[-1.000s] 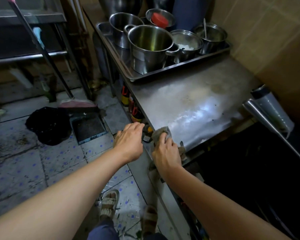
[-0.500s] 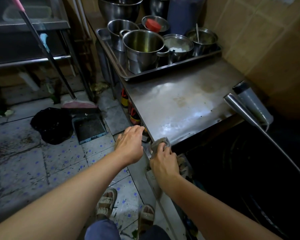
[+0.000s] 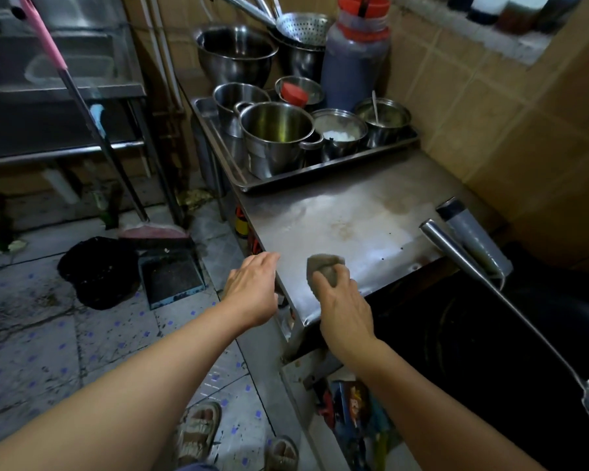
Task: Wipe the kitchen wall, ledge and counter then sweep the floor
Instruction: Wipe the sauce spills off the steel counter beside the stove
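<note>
- Nowhere can any writing be read: the colourful packets (image 3: 357,413) below the counter's near corner and the red-capped jug (image 3: 354,59) at its far end show print too blurred to make out.
- Right hand (image 3: 342,307) is clenched around a grey cloth (image 3: 322,268), which bulges above the fingers and sits on the steel counter (image 3: 347,219) near its front-left edge; the wrist is bent and the forearm reaches in from below.
- Left hand (image 3: 252,290) hangs just left of the counter edge, palm down, fingers loosely curled, grasping nothing; whether the fingertips touch the edge cannot be told.
- A tray (image 3: 320,173) of steel pots fills the counter's far end.
- Left of the counter, on the tiled floor (image 3: 31,351), stand a pink-handled broom (image 3: 82,107) and a dustpan (image 3: 172,278).
</note>
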Motion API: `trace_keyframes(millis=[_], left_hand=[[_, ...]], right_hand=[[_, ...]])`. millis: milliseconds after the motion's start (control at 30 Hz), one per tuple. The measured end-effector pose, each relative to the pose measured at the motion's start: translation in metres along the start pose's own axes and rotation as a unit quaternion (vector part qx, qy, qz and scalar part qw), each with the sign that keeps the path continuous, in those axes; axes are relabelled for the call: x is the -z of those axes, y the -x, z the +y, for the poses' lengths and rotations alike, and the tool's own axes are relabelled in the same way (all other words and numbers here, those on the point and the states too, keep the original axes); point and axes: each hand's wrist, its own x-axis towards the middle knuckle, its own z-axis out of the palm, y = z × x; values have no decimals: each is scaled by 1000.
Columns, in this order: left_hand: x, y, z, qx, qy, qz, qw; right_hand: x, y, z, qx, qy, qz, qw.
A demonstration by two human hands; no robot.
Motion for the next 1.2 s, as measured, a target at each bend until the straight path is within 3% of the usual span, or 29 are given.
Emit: trace_keyframes(millis=[300, 500, 1200], left_hand=[[38, -40, -12, -6, 5, 32, 999], [48, -66, -36, -5, 3, 13, 1000], [124, -92, -196, 97, 55, 25, 993]], right_hand=[[22, -85, -11, -19, -53, 77, 995], [11, -124, -23, -22, -22, -23, 999], [22, -203, -188, 81, -41, -35, 995]])
